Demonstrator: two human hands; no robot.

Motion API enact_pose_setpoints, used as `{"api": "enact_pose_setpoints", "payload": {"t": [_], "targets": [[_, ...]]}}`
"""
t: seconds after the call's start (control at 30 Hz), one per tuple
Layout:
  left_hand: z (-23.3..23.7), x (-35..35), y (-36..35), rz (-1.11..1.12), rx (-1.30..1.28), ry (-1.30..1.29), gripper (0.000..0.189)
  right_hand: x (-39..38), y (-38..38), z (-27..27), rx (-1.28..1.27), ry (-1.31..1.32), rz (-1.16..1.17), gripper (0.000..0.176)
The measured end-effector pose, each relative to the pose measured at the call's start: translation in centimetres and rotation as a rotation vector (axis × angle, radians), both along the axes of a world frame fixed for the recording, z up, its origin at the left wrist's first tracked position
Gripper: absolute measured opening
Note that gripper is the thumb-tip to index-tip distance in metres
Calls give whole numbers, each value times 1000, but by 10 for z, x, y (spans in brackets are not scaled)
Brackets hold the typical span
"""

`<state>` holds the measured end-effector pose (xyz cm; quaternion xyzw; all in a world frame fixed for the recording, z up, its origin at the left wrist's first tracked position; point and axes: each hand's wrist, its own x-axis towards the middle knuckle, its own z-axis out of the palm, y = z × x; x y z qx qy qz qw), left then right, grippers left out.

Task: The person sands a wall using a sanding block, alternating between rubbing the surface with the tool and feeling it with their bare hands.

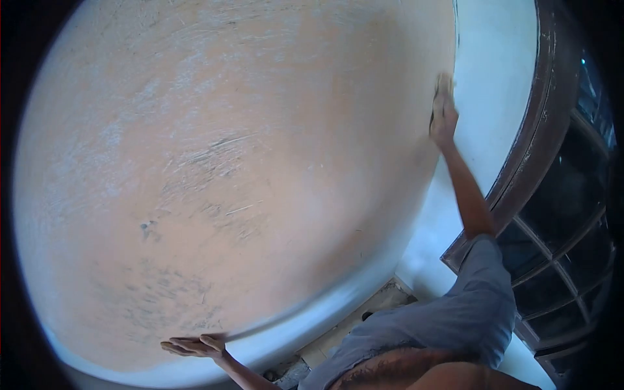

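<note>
A large peach-coloured wall surface (292, 162) with scratches and pale worn patches fills most of the view. At its right edge, beside a white strip (494, 71), my right hand (444, 117) presses against the surface. Its fingers are together and blurred, and whatever may be under them is too small to make out. My left hand (195, 346) rests by the bottom edge of the peach area, near a white band (312, 318). Its fingers are stretched out, with nothing visible in them.
A dark brown frame (536, 123) with dark glass panes (565, 188) stands on the right. Below, tiled floor (335, 338) shows beside my grey clothing (422, 325), with small dark objects on it.
</note>
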<state>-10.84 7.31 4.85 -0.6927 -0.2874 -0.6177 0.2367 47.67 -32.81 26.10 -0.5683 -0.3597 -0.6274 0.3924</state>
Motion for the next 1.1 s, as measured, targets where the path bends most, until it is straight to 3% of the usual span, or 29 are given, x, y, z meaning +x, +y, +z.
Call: {"api": "enact_pose_setpoints", "payload": {"t": [0.07,0.17,0.23,0.27,0.33,0.47,0.57,0.6,0.7,0.77,0.8,0.83,0.9,0.93,0.97,1.0,1.03,1.1], "targets": [[7,6,-3,-1,28,43,69,-3,-17,40,11,142,-3,40],[14,20,-14,5,17,15,68,22,-29,146,-39,10,-172,35],[13,34,-21,36,9,-14,67,7,-13,163,-9,-32,-196,32],[9,37,-24,64,-13,-34,67,1,-3,145,-8,-50,-225,30],[-3,45,-28,67,-42,-27,66,-21,29,59,-13,-209,-348,28],[-22,51,-35,-73,-79,-13,68,-137,110,-201,34,198,76,47],[-20,48,-36,-83,-116,-30,69,-165,112,-192,-101,68,106,44],[-19,46,-35,-97,-103,-21,70,-165,109,-155,-120,167,66,40],[-19,42,-36,-85,-112,-13,68,-178,114,-13,-114,143,153,38],[-20,53,-41,-163,-115,-90,66,-195,134,42,38,-9,18,44],[-24,57,-44,-195,-99,-88,66,-207,140,27,45,6,30,44],[-33,60,-47,-172,-125,-76,65,-225,148,0,-71,295,23,34],[-42,67,-56,-145,-128,-6,67,-264,170,-79,-83,419,49,25],[-47,67,-62,-133,-142,44,69,-279,187,-140,25,244,68,23],[-48,70,-68,-204,-146,55,67,-282,197,-219,-86,123,104,33],[-49,66,-76,-266,-165,66,66,-293,203,-271,-62,134,141,35],[-50,59,-79,-254,-173,55,66,-299,207,-295,-36,137,176,39],[-51,49,-87,-243,-180,304,62,-292,198,-229,-104,141,162,39]]}}
